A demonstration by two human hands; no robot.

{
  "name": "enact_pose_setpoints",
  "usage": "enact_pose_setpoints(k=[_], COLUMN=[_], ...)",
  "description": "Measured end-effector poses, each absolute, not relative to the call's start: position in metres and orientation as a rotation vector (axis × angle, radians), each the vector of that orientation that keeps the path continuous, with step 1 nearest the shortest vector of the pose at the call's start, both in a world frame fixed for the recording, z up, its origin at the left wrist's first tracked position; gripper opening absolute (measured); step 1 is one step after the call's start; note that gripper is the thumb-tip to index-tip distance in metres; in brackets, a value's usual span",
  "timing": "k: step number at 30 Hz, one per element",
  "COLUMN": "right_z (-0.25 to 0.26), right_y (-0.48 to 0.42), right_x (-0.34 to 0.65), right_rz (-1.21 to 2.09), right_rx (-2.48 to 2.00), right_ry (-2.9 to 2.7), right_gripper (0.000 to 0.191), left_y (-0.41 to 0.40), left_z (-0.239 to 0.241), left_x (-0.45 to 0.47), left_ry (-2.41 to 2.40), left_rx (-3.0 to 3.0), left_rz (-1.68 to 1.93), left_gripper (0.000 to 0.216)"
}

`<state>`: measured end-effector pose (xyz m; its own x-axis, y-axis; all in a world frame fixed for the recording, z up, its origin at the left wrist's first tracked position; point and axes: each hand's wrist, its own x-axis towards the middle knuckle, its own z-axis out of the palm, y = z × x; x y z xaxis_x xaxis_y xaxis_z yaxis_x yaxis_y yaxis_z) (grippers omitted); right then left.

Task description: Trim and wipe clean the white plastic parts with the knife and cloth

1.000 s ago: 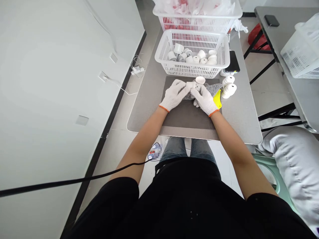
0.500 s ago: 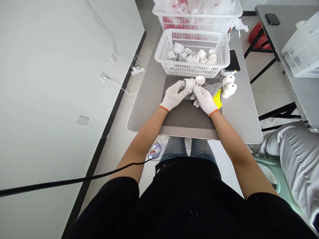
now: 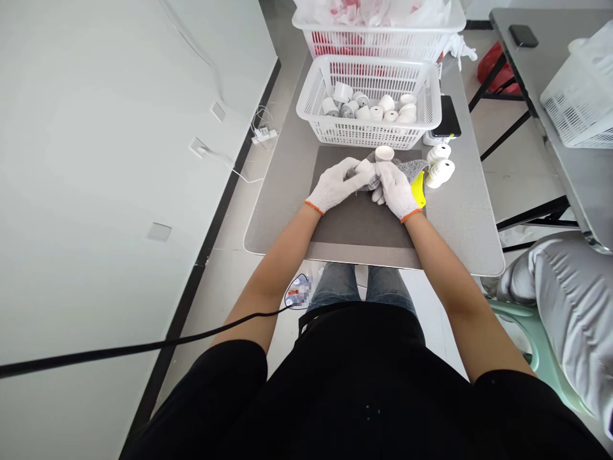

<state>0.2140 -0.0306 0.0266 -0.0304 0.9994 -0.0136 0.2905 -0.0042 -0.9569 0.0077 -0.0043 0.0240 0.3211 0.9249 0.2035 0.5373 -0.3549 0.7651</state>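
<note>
My left hand (image 3: 335, 184), in a white knit glove with an orange cuff, is closed around a small white plastic cup-shaped part (image 3: 366, 165). Its fingers cover much of that part. My right hand (image 3: 395, 190), gloved alike, has its fingers pinched together against the part's right side; whatever they hold there is hidden. Just beyond the fingers a similar white cup (image 3: 384, 153) stands with its round opening up. A grey mottled cloth (image 3: 412, 168) lies beneath and beside my right hand, with a bright yellow piece (image 3: 418, 190) at its edge.
A white basket (image 3: 368, 133) with several white parts stands behind the hands, a second basket (image 3: 383, 39) with plastic bags beyond it. Two white ribbed parts (image 3: 440, 172) and a phone (image 3: 447, 117) lie right. A dark mat (image 3: 364, 223) covers the table's middle. Someone's grey-clad leg (image 3: 565, 300) is at right.
The white part in my left hand has tilted and is now more covered by the fingers. My right hand has shifted slightly, its fingers closer over the part.
</note>
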Motion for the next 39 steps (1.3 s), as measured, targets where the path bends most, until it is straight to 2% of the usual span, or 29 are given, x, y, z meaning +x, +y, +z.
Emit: enact_pose_setpoints(k=[3, 8, 14, 16, 19, 20, 23, 28, 32, 34, 35, 39], right_z=[0.031, 0.037, 0.038, 0.039, 0.041, 0.042, 0.045, 0.052, 0.049, 0.043, 0.04, 0.032], right_y=[-0.032, -0.034, -0.032, -0.032, -0.034, -0.034, -0.036, -0.04, -0.04, -0.039, -0.038, -0.036], right_x=[0.215, 0.21, 0.207, 0.207, 0.207, 0.206, 0.205, 0.204, 0.204, 0.204, 0.205, 0.206], right_rz=[1.082, 1.154, 1.191, 1.2, 1.215, 1.219, 1.233, 1.248, 1.246, 1.223, 1.195, 1.066], right_rx=[-1.402, -1.379, -1.364, -1.353, -1.347, -1.362, -1.44, -1.496, -1.467, -1.442, -1.443, -1.529], right_ry=[-1.395, -1.341, -1.422, -1.412, -1.359, -1.336, -1.275, -1.284, -1.342, -1.413, -1.453, -1.544], right_gripper=[0.059, 0.048, 0.072, 0.062, 0.028, 0.026, 0.044, 0.05, 0.039, 0.026, 0.026, 0.055], left_y=[-0.007, -0.003, 0.001, 0.002, 0.001, 0.0, -0.002, 0.002, 0.006, 0.007, 0.007, 0.009], left_z=[0.028, 0.028, 0.025, 0.024, 0.025, 0.025, 0.023, 0.018, 0.018, 0.019, 0.019, 0.015], left_x=[0.011, 0.011, 0.007, 0.007, 0.008, 0.008, 0.009, 0.01, 0.007, 0.005, 0.004, 0.001], left_ry=[1.287, 1.294, 1.396, 1.394, 1.347, 1.329, 1.297, 1.29, 1.272, 1.269, 1.268, 1.273], left_rx=[2.09, 2.106, 1.992, 1.98, 1.977, 1.979, 1.986, 1.998, 1.992, 1.975, 1.963, 1.985], left_rz=[0.767, 0.849, 0.845, 0.866, 0.899, 0.902, 0.893, 0.901, 0.954, 0.984, 0.991, 1.024], left_gripper=[0.044, 0.046, 0.049, 0.046, 0.043, 0.043, 0.043, 0.037, 0.032, 0.038, 0.043, 0.058])
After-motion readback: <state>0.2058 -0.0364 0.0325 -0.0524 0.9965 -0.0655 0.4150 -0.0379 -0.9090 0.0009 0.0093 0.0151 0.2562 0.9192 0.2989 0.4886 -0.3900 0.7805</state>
